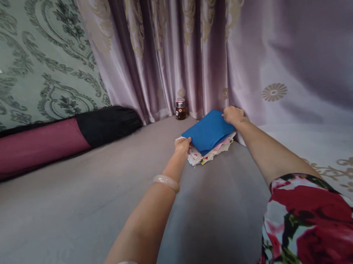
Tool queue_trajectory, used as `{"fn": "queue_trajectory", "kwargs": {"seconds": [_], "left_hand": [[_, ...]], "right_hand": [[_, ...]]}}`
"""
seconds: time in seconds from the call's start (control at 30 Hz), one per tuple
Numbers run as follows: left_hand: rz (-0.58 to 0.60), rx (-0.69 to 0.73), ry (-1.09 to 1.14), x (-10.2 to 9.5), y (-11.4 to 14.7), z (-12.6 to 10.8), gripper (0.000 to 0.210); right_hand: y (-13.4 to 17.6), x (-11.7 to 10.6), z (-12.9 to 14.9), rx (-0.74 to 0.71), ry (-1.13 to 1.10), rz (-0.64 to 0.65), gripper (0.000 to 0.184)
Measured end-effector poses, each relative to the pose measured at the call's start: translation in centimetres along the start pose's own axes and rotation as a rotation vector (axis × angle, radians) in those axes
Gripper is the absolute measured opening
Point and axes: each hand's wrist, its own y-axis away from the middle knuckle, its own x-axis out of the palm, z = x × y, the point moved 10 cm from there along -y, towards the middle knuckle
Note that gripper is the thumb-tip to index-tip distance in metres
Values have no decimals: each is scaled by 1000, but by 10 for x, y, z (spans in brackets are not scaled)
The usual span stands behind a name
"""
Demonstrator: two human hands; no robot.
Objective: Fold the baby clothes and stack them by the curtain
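Observation:
A folded blue cloth [208,130] lies on top of a stack of patterned cloths [211,155], whose pale, uneven edges show along the near side. My left hand [182,145] pinches the left corner of the blue cloth, its thumb on top. At the far right corner, my right hand [233,115] is closed on the same cloth, fingers bent over its edge. Whether either hand also grips the cloths beneath cannot be seen. Just behind the stack stands a small brown jar [180,110] with a silver lid, touched by neither hand.
The stack rests on a grey sheet-covered surface [109,206]. A long maroon and black rolled bag [61,136] lies along the patterned wall at left. Mauve curtains [178,53] hang behind the jar and down the right side, close to my right hand.

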Motion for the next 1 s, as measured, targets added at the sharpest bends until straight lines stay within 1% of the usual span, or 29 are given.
{"fn": "queue_trajectory", "kwargs": {"seconds": [0.17, 0.27, 0.4, 0.5, 0.6, 0.63, 0.7, 0.73, 0.77, 0.83, 0.9, 0.97, 1.0], "left_hand": [[26, 22, -17, 5, 1, 0, 26], [29, 62, -19, 4, -1, -2, 24], [17, 105, -31, 1, -5, -1, 22], [21, 108, -45, 1, -5, 1, 20], [42, 103, -57, -1, -2, 3, 12], [53, 112, -63, -2, -1, 3, 16], [99, 167, -84, -1, 1, 2, 35], [129, 213, -110, 1, 3, 1, 41], [162, 269, -150, 3, 5, -1, 43], [222, 390, -250, 9, 10, -3, 35], [266, 492, -352, 13, 17, -4, 27], [288, 572, -424, 13, 25, -3, 27], [287, 603, -456, 11, 29, -3, 28]], "right_hand": [[5, 5, -3, 23, 24, -7, 28], [11, 10, 0, 22, 18, -22, 30], [15, 20, 0, 57, 8, -37, 32], [18, 26, 1, 63, -5, -39, 34], [21, 30, 1, 76, -7, -33, 35], [23, 32, 1, 83, -7, -30, 35], [24, 35, 2, 105, -7, -26, 37], [25, 36, 2, 113, -8, -31, 39], [26, 37, 4, 117, -10, -42, 40], [26, 38, 11, 93, -29, -63, 42], [26, 41, 25, 3, -70, -64, 41], [27, 50, 41, -109, -119, -26, 42], [28, 55, 47, -142, -143, 5, 45]]}}
